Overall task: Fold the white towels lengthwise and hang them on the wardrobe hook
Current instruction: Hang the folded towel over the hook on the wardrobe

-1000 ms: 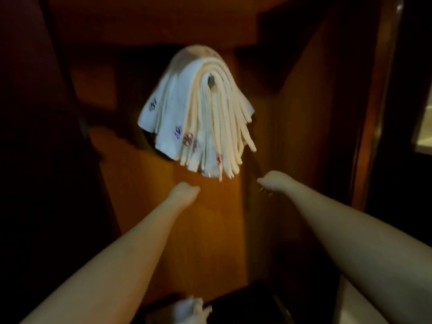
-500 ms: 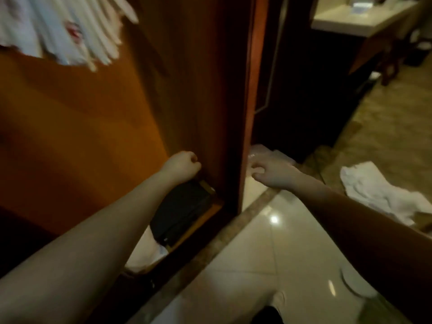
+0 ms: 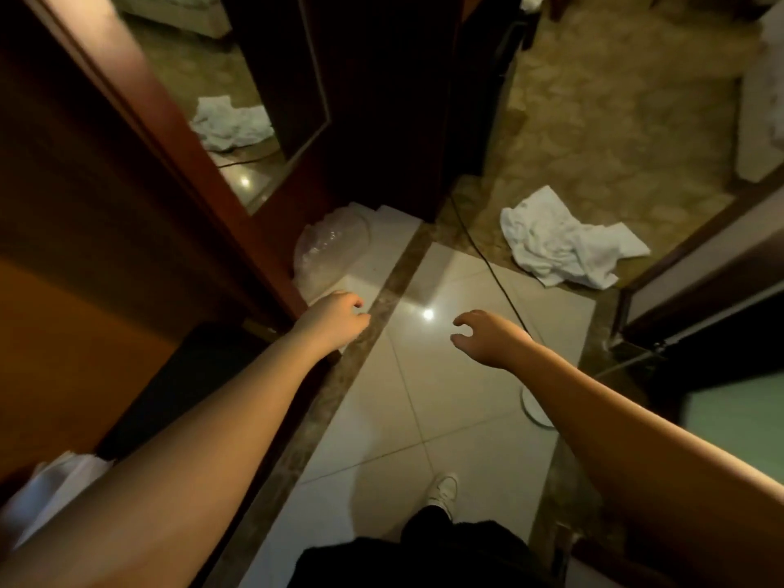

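A: Glossy pale tiled floor (image 3: 424,401) with a brown marble strip runs below both hands. The head view has swung down and right since half a second ago: the hung towels at upper left are out of frame, and the floor now fills it.

B: And the hands?

A: Both bare and holding nothing. The left hand (image 3: 337,318) was a fist near the wardrobe edge; now its fingers are loosely curled over the marble strip. The right hand (image 3: 488,335) hangs with fingers spread and hooked, slack, over the tiles.

B: What is unclear?

A: Near the person, a white shoe (image 3: 443,490) and dark trousers are partly cut off at the bottom edge. Below the left forearm something white sits in the wardrobe base, blurred. Just beyond the left hand lies a crumpled clear plastic bag (image 3: 331,250), hazy.

B: The towels?

A: A crumpled white towel heap (image 3: 564,241) lies unfolded on the patterned floor, well beyond the right hand and to its right. A thin black cable (image 3: 492,265) passes between it and the hands. Farther off, beyond the left hand, a mirror panel (image 3: 212,99) on the reddish-brown wooden wardrobe door (image 3: 127,171) shows a rumpled white heap like it.
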{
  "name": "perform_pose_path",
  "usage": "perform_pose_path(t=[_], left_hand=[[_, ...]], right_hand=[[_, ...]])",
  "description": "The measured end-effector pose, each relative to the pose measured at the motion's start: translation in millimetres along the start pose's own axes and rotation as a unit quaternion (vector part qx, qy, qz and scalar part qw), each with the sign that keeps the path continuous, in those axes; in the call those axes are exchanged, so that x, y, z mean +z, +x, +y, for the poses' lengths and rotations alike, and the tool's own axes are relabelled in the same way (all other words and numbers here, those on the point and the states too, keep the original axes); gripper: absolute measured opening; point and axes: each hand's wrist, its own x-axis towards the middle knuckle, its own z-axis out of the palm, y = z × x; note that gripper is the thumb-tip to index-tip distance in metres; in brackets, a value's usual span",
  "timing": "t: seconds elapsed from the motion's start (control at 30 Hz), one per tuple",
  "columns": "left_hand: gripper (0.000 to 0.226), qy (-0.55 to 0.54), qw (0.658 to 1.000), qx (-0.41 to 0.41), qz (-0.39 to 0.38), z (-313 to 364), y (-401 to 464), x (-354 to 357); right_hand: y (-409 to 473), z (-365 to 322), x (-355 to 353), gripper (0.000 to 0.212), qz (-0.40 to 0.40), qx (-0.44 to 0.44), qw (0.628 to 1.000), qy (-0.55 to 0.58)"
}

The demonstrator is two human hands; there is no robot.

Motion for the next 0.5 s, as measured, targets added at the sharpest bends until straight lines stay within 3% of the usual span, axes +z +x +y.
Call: perform_pose_path(t=[0.5], left_hand=[[0.029,0.057,0.992,0.085,-0.078,162.6,254.6,46.3]], right_hand=[[136.8,196.2,-77.7,0.044,0.016,0.157,0.984,0.078]])
